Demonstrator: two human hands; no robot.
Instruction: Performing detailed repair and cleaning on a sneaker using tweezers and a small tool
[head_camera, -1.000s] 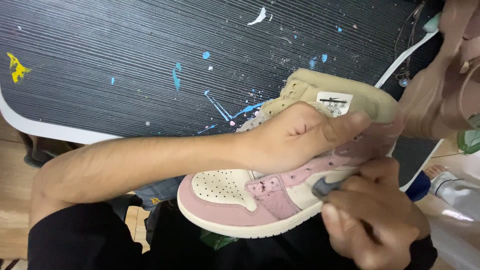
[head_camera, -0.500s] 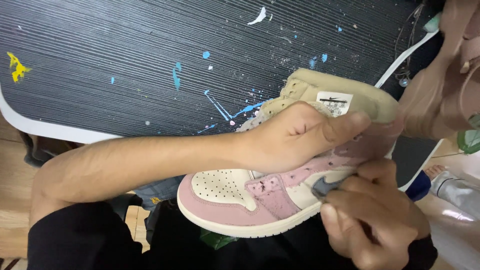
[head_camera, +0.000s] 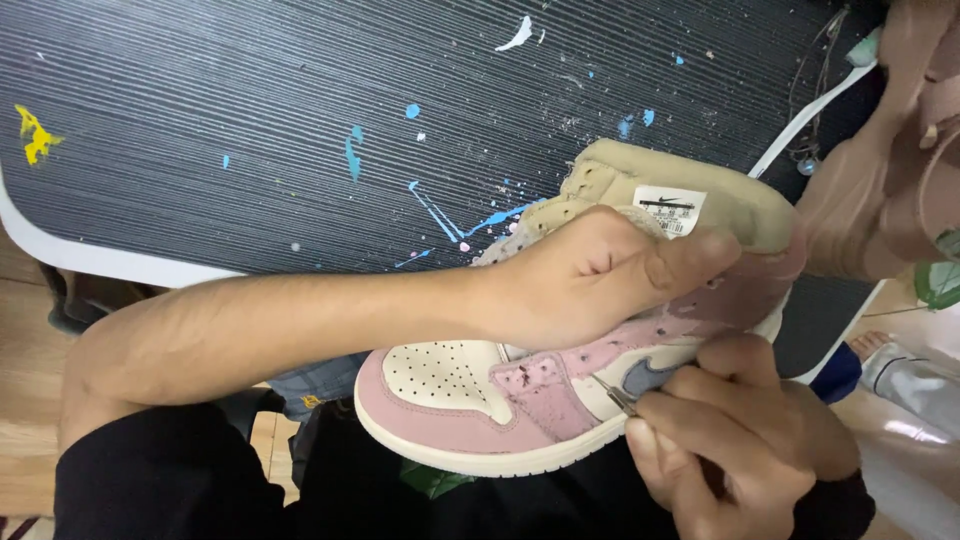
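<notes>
Nothing shifted since earlier frames; left hand (head_camera: 590, 275) clamps sneaker (head_camera: 520, 400) midfoot, right hand (head_camera: 735, 440) pinches thin tool (head_camera: 618, 397) at side panel; shoe light, upper soft, sole stiff

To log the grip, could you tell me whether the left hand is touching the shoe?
Touching. The head view shows the left hand wrapped over the top of the pink and cream shoe, fingers pressed on its upper.

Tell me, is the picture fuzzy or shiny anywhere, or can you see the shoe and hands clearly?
In the head view the pink and cream shoe and both hands, left hand and right hand, look sharp under soft, even light; no strong glare or hard shadows; the pinkish brown shape at the top right edge is blurred, too close to make out.
</notes>
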